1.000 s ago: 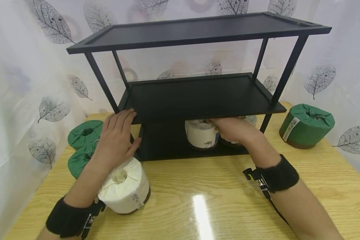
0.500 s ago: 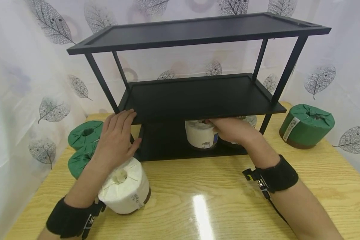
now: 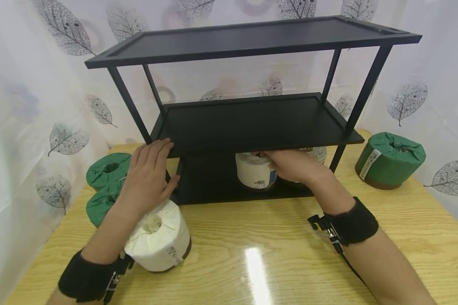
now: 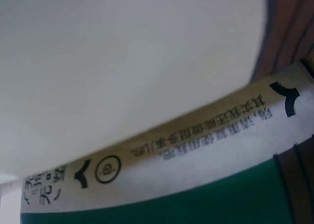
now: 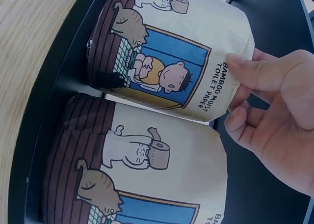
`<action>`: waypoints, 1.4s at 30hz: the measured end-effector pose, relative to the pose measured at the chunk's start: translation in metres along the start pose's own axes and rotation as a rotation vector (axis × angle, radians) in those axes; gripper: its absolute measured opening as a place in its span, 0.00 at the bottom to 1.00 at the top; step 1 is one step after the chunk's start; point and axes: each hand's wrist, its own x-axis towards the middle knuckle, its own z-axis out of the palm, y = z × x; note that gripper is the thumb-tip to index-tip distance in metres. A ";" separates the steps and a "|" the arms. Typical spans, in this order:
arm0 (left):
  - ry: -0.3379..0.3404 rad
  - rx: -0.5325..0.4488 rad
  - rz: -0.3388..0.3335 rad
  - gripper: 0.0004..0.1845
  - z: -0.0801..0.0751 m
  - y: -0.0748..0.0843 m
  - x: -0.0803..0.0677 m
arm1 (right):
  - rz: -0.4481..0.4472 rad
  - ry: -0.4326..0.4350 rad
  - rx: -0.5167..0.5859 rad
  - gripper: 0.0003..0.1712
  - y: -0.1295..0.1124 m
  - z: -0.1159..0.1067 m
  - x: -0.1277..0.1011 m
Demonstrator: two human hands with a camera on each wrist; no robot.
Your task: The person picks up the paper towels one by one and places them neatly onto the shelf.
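Observation:
On the rack's lower tier, my right hand [image 3: 294, 165] pinches the top rim of a white-wrapped toilet roll [image 3: 255, 171]. In the right wrist view the thumb of that hand [image 5: 274, 91] lies on the printed wrapper of the roll [image 5: 167, 52], with fingers behind the rim. A second white toilet roll [image 5: 142, 155] stands close beside it, mostly behind my hand in the head view. My left hand [image 3: 145, 173] rests with extended fingers on the left front corner of the black rack's middle tier [image 3: 244, 123]. Below that forearm stands another white toilet roll [image 3: 158, 237].
Two green-wrapped rolls [image 3: 108, 169] stand left of the rack, one partly behind my left arm. Another green roll [image 3: 391, 159] sits to the right on the wooden table [image 3: 221, 254]. The rack's top tier [image 3: 252, 40] overhangs the middle one.
The pinched toilet roll has turned slightly on the lower tier: its printed animal has shifted left and more of the blue picture shows. The right forearm has moved slightly left; my left hand stays put.

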 end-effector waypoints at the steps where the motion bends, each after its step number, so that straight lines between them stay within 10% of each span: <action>1: 0.001 -0.001 0.000 0.43 0.000 0.000 0.000 | 0.000 -0.002 -0.001 0.30 0.000 0.000 0.000; 18: -0.004 -0.005 -0.002 0.42 0.000 0.000 0.001 | 0.050 -0.056 0.132 0.30 0.010 -0.003 -0.006; 42: -0.001 -0.005 0.002 0.41 0.000 -0.001 0.001 | -0.077 0.092 0.027 0.23 0.015 -0.002 -0.004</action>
